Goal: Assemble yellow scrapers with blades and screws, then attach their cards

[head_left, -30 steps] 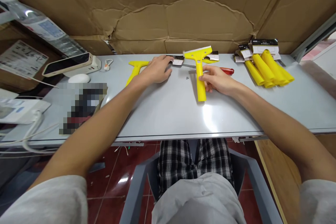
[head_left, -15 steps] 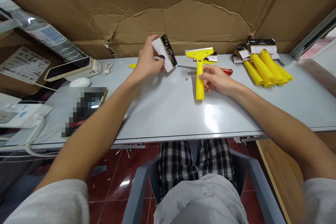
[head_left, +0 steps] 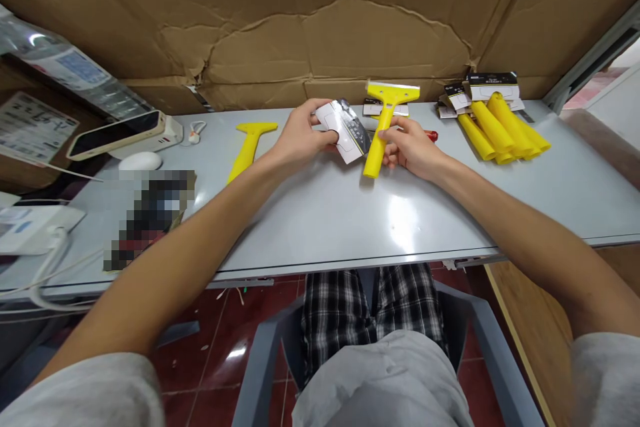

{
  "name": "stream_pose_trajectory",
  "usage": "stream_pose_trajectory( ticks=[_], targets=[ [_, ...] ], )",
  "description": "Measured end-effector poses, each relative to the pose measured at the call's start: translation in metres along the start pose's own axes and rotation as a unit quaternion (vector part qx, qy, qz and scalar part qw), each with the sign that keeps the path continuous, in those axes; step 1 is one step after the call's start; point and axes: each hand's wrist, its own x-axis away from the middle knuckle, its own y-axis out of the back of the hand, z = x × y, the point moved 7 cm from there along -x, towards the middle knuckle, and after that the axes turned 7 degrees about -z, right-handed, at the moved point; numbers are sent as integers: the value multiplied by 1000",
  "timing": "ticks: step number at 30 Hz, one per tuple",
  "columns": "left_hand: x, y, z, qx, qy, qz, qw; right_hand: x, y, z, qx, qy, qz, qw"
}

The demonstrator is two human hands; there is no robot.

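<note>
My left hand [head_left: 305, 137] pinches a black-and-white packaging card [head_left: 345, 133], tilted toward the middle of the desk. Close to it on the right, my right hand [head_left: 413, 147] grips the handle of a yellow scraper [head_left: 384, 127], its wide head up and its handle end leaning left. The card's lower right edge is near the scraper handle; I cannot tell whether they touch. A second yellow scraper piece [head_left: 247, 147] lies left of my left hand, partly hidden by the forearm. Behind my right hand shows the red handle end [head_left: 432, 136] of a tool.
Several yellow scraper handles with header cards [head_left: 500, 123] are piled at the right. Another card [head_left: 385, 108] lies behind the held scraper. On the left are a phone [head_left: 117, 135], a white mouse [head_left: 141, 161], a cable and a plastic bottle [head_left: 75, 67]. Cardboard [head_left: 320, 33] stands behind the desk.
My left hand has carried the card right and slightly down, close to the scraper. The scraper in my right hand has tilted, its head shifting right. More of the left scraper piece shows.
</note>
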Motion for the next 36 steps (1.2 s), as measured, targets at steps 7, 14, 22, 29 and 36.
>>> stream_pose_trajectory(
  ticks=[7, 14, 22, 29, 36],
  targets=[
    [21, -20, 3, -2, 19, 34, 999, -8, 23, 11, -45, 28, -91, 994],
    [23, -23, 3, 5, 14, 50, 999, -16, 44, 14, -53, 60, -149, 986],
    [23, -23, 0, -11, -9, 62, 998, -15, 44, 12, -49, 55, -158, 985],
    [21, -23, -4, 4, -39, 48, 998, -16, 51, 17, -15, 83, -174, 981],
    [31, -34, 4, 24, 37, 51, 998, -7, 30, 18, -29, 78, -124, 989]
  ],
)
